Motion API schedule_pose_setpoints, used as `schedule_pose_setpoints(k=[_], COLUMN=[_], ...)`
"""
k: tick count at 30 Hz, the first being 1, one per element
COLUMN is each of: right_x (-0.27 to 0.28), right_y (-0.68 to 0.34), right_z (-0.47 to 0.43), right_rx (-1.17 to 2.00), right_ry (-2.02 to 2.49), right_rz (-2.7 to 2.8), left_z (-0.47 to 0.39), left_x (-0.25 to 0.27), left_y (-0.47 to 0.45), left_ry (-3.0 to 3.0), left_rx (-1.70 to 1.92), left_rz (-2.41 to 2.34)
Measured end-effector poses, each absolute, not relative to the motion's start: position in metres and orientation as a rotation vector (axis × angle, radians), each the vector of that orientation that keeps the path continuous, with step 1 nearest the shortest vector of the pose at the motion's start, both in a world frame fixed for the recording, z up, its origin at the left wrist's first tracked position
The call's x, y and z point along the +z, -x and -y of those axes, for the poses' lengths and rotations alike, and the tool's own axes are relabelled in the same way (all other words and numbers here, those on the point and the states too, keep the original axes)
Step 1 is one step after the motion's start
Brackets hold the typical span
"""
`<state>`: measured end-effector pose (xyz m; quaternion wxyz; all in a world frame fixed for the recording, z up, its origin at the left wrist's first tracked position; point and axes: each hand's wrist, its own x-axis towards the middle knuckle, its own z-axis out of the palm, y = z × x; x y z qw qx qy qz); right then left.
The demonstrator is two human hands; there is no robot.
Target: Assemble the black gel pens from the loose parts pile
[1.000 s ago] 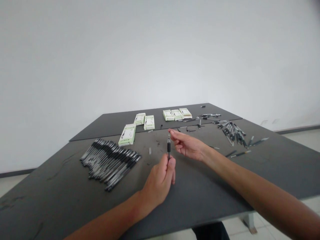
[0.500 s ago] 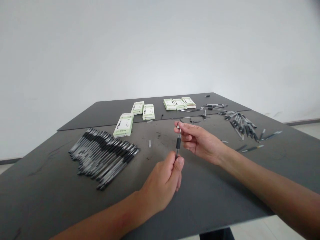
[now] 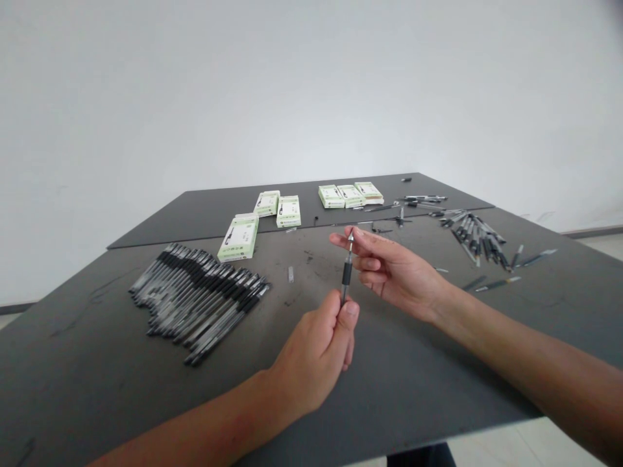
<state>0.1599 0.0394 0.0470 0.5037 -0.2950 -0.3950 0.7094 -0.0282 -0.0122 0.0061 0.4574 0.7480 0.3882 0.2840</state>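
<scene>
My left hand (image 3: pixel 311 357) is closed around the lower barrel of a gel pen (image 3: pixel 347 274), which stands upright with its black rubber grip above my fist. A thin refill end pokes out of the top of that grip. At its point, the thumb and a finger of my right hand (image 3: pixel 396 275) pinch a small silver cone-shaped pen tip (image 3: pixel 351 238). A gap shows between this tip and the grip. The lower end of the pen is hidden in my left fist.
A row of black-grip pens (image 3: pixel 199 298) lies at the left. Light green boxes (image 3: pixel 239 237) stand beyond it, with more boxes (image 3: pixel 331 196) farther back. Loose pen parts (image 3: pixel 479 240) are heaped at the right, and a small clear piece (image 3: pixel 291 274) lies mid-table (image 3: pixel 204 415).
My right index finger has stretched out to the left, and the silver tip shows more plainly between the fingers. My left hand keeps its hold on the pen. The view has shifted slightly.
</scene>
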Motion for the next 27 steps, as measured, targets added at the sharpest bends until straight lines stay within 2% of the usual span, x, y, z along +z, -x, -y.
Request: schedule_pose_setpoints(k=[11, 23, 27], right_x=[0.045, 0.038, 0.036], right_y=[-0.158, -0.161, -0.158], right_z=[-0.038, -0.041, -0.04], right_rx=[1.663, 1.319, 1.275], right_ry=[0.73, 0.918, 0.843], right_rz=[1.068, 1.405, 1.362], left_z=[0.012, 0.012, 0.012], left_x=[0.006, 0.007, 0.007], left_y=[0.027, 0.028, 0.027], left_ry=[-1.834, -1.794, -1.8], left_rx=[0.705, 0.755, 0.759], left_rz=[-0.961, -0.949, -0.931])
